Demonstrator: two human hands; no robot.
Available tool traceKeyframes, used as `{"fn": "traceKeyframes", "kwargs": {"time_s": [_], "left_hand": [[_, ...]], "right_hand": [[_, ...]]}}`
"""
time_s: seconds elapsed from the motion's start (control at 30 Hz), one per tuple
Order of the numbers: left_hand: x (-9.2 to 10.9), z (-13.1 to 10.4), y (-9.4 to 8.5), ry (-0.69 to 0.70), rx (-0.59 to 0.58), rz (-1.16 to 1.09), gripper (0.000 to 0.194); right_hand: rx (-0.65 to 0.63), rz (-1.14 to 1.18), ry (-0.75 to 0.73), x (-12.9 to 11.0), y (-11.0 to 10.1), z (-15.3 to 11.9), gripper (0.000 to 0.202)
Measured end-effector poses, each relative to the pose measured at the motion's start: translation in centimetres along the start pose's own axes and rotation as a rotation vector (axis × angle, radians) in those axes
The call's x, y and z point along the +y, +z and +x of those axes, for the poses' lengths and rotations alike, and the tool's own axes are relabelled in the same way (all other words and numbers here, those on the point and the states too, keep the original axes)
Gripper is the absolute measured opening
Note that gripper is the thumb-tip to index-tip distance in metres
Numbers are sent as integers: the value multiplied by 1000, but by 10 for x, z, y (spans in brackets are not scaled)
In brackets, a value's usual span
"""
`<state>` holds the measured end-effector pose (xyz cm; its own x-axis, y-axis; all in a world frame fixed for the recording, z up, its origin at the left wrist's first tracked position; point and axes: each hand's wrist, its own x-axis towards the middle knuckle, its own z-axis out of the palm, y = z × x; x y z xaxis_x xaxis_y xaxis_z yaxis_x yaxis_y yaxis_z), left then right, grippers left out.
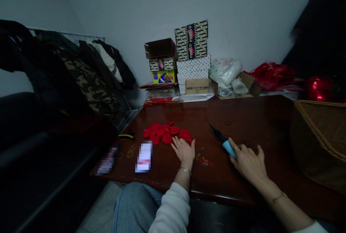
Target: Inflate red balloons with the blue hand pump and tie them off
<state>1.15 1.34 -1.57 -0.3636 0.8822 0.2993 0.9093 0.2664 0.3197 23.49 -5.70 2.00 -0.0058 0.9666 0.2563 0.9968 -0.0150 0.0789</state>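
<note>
A pile of limp red pieces that look like deflated balloons [161, 131] lies on the dark wooden table. My left hand [184, 152] rests palm down at the pile's near right edge, fingers spread, holding nothing. Farther right, a hand pump [229, 149] with a light blue body and black pointed nozzle angles toward the back left. My right hand [250, 162] has its thumb and index finger around the pump's near end; the other fingers stretch out to the right. Between the hands are several small coloured loops [202, 160], too small to identify surely.
Two phones [143, 157] [108, 161], yellowish bands [130, 151] and a yellow-handled tool [126, 136] lie on the left. Black loops [227, 123] lie beyond the pump. A wicker basket [308, 143] stands at right; stacked boxes [193, 70] and plastic bags [226, 71] line the back.
</note>
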Motion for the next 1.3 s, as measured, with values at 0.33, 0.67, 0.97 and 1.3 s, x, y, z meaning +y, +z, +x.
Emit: {"fn": "traceKeyframes", "kwargs": {"time_s": [0.33, 0.67, 0.97, 1.3], "left_hand": [[10, 2, 7, -17, 11, 22, 74], [19, 4, 9, 10, -28, 62, 63], [16, 10, 8, 4, -68, 21, 40], [22, 12, 1, -13, -87, 6, 68]], "right_hand": [[-1, 1, -5, 1, 2, 1, 58], [9, 13, -15, 0, -2, 0, 58], [18, 14, -16, 0, 0, 1, 56], [41, 11, -23, 0, 0, 0, 57]]}}
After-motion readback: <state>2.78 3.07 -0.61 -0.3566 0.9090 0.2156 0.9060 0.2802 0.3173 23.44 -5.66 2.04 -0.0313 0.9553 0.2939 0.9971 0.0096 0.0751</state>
